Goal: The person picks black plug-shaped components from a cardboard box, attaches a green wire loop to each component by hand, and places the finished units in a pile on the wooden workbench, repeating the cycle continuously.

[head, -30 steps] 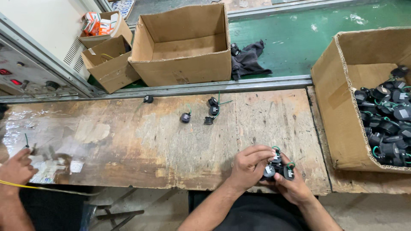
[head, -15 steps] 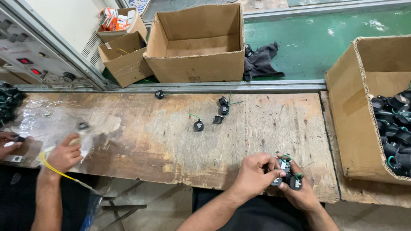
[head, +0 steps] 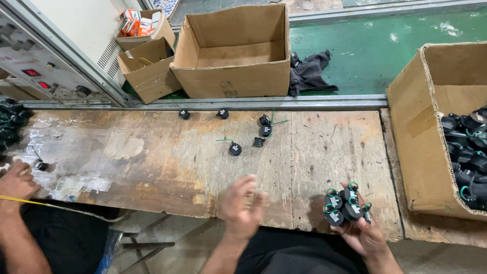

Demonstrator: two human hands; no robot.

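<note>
My right hand (head: 361, 234) holds a cluster of several small black round parts with green wire loops (head: 343, 206) at the near edge of the worn wooden bench (head: 152, 162). My left hand (head: 242, 205) hovers blurred just left of it, fingers spread, holding nothing. More of the same black parts (head: 234, 148) lie loose on the bench further back, some with green wires (head: 265, 130).
A cardboard box (head: 421, 137) at the right holds many black parts (head: 469, 157). An empty open carton (head: 236, 48) and a smaller carton (head: 147, 66) sit on the green conveyor. Dark cloth (head: 309, 73) lies behind. A co-worker's hand (head: 18, 182) rests at the left, near a yellow cable.
My left hand has let go of the cluster and moved away to the left. The parts now rest in my right hand alone. The view has shifted slightly.
</note>
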